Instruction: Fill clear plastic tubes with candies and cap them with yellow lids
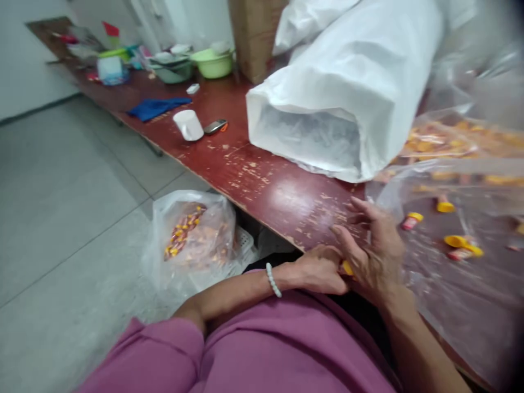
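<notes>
My left hand (323, 270), with a beaded bracelet above it, is closed at the table's front edge. A small yellow piece (347, 267) shows between it and my right hand (374, 254); the left fingers curl around what I cannot fully make out. The right hand is beside it, its fingers apart and its thumb raised over the table edge. To the right, yellow-capped pieces with red and white bodies (412, 220) lie on clear plastic sheeting (434, 278). A large white sack (344, 93) lies with its mouth towards me, showing translucent pieces inside.
On the red table (266, 191) are a white mug (188, 125), a dark device (215, 127), a blue cloth (158, 108) and a green basin (213, 64). A plastic bag of red and yellow pieces (184, 232) stands below the table edge, at left. Behind is a cardboard box (260, 38).
</notes>
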`<state>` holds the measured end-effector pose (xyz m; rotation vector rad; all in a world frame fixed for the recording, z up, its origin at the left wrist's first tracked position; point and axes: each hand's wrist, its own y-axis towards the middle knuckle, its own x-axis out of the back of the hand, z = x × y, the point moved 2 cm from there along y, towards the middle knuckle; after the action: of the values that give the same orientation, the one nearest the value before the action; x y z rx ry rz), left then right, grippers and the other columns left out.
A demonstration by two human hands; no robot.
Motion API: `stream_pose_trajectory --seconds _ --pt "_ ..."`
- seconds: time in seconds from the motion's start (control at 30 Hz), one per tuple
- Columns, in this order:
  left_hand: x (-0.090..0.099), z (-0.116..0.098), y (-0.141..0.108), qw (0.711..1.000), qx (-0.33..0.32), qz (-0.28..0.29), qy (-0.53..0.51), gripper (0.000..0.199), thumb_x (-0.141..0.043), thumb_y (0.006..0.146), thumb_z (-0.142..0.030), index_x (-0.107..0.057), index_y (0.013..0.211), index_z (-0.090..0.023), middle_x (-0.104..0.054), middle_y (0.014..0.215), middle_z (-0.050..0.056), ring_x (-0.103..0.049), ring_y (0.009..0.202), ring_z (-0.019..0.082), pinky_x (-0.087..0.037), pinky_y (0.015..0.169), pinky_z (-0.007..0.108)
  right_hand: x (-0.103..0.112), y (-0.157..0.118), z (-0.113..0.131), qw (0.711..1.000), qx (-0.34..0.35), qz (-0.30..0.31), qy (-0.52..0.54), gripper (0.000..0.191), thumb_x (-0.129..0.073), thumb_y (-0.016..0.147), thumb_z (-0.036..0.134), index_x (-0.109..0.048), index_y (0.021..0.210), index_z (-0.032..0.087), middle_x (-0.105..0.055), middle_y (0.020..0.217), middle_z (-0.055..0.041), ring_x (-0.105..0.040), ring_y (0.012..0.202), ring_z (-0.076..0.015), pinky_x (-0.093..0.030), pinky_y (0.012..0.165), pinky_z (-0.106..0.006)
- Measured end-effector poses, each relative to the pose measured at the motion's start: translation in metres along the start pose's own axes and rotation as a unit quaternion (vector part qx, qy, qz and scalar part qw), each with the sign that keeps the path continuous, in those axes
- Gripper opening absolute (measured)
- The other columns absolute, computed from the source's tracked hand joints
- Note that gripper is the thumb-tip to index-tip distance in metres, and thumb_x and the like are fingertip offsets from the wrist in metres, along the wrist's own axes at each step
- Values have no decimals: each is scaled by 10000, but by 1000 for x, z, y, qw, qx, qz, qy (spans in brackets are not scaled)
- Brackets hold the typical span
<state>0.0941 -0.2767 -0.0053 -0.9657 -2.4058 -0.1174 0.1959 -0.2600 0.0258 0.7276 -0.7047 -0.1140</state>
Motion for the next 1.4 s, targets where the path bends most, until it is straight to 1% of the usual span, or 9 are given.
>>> stream_pose_trajectory --seconds 0.17,0.33,0.5,0.67,0.87,0.97,1.07,1.17,1.4 --pt "34 32 -58 959 96 -132 -231 105 -601 613 -108 -572 700 -160 -556 639 -24 -464 549 81 -362 514 201 -11 -4 -6 1000 -10 -11 10 399 -574 856 335 -529 1228 197 -601 1085 -95 -572 841 -181 -484 810 -376" --pt "90 111 -153 734 267 -422 -461 216 -702 614 -142 -592 800 -146 -473 525 -66 -366 391 46 -219 376 179 -4 -10 -28 992 -116 -34 29 267 -510 892 347 -618 1102 224 -631 1051 -70 -599 935 -195 -476 834 -367" --pt "130 190 -221 616 339 -545 -456 183 -559 724 -60 -517 865 -169 -513 564 -57 -481 450 78 -400 443 191 -15 -17 -34 987 -150 -4 63 256 -509 892 352 -631 1073 218 -648 1002 -52 -609 916 -180 -472 843 -348" --pt "133 212 -243 560 356 -598 -450 272 -530 717 -2 -507 927 -174 -597 679 -18 -598 581 116 -517 577 253 -22 -18 -33 987 -142 18 65 213 -520 886 310 -629 1043 217 -649 959 -36 -612 861 -159 -485 803 -314" --pt "131 196 -211 562 320 -662 -379 494 -559 624 -3 -461 1061 -212 -586 720 -37 -572 501 103 -493 494 223 -29 -15 -35 988 -115 37 91 178 -483 893 219 -617 1008 203 -660 950 -54 -628 881 -170 -511 787 -320" --pt "140 161 -162 664 169 -702 -195 518 -667 604 -108 -506 1081 -231 -602 862 -23 -592 622 99 -500 560 205 -35 -14 -39 988 -118 40 91 179 -477 885 188 -624 987 199 -668 934 -55 -636 873 -172 -517 778 -313" --pt "151 119 -93 782 63 -619 -38 395 -632 705 -221 -553 1092 -213 -618 947 21 -612 847 149 -519 777 269 -39 -16 -41 988 -119 37 92 172 -483 877 176 -629 965 197 -676 918 -55 -642 860 -177 -520 779 -315" --pt "167 96 -19 857 31 -506 89 354 -508 795 -226 -542 1146 -191 -613 1060 65 -604 949 180 -500 861 314 -39 -18 -41 987 -117 48 102 187 -479 869 155 -629 972 198 -672 917 -57 -638 858 -179 -518 775 -313" --pt "227 98 122 856 97 -362 356 612 -432 713 -65 -402 1324 -55 -446 1329 200 -377 1260 306 -299 1061 440 -37 -18 -43 984 -129 39 118 194 -478 855 135 -630 952 206 -662 879 -44 -633 824 -170 -514 747 -284"
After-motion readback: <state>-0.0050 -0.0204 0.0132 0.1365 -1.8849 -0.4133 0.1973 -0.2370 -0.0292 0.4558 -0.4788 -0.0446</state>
